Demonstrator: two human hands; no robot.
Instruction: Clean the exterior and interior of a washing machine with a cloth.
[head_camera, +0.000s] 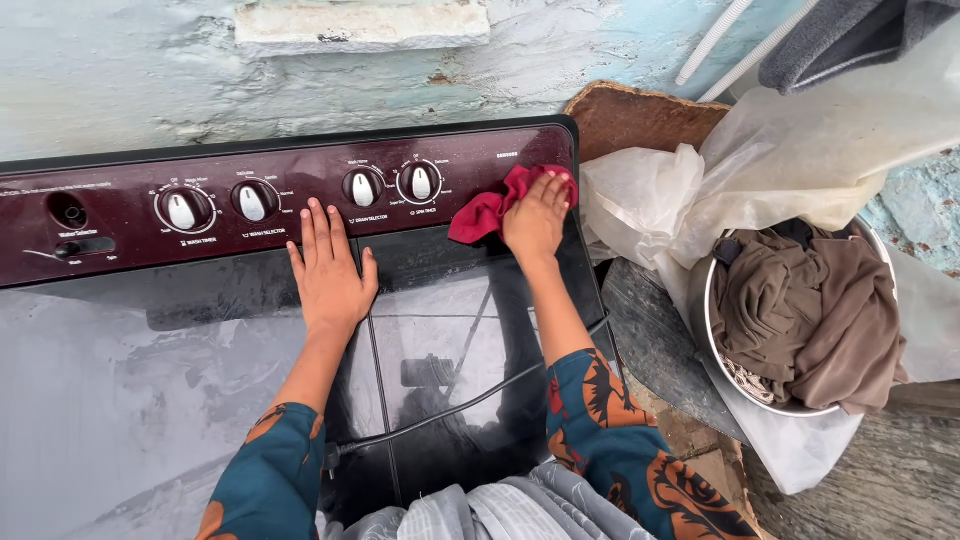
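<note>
Red cloth (487, 208) sits bunched on the washing machine (200, 400), at the right end of its maroon control panel (120, 215), just right of the last knob. Your right hand (537, 218) lies on top of it, palm down, fingers together and pressing the cloth against the panel's lower edge; part of the cloth sticks out past your fingertips toward the machine's rear right corner. Your left hand (329, 275) is flat on the machine, fingers spread and straight, holding nothing; fingertips reach the panel's lower edge btwn the 2nd knob (253, 202) and 3rd knob (363, 187), palm rests on the dark lid near the seam btwn the two lids. Both sleeves are teal w/ orange print. A black cable (450, 408) runs across the right lid below your hands. Right of the machine, well apart from the cloth: crumpled translucent plastic sheet (800, 160) and a metal basin (745, 385) filled w/ brown clothes (810, 315).
</note>
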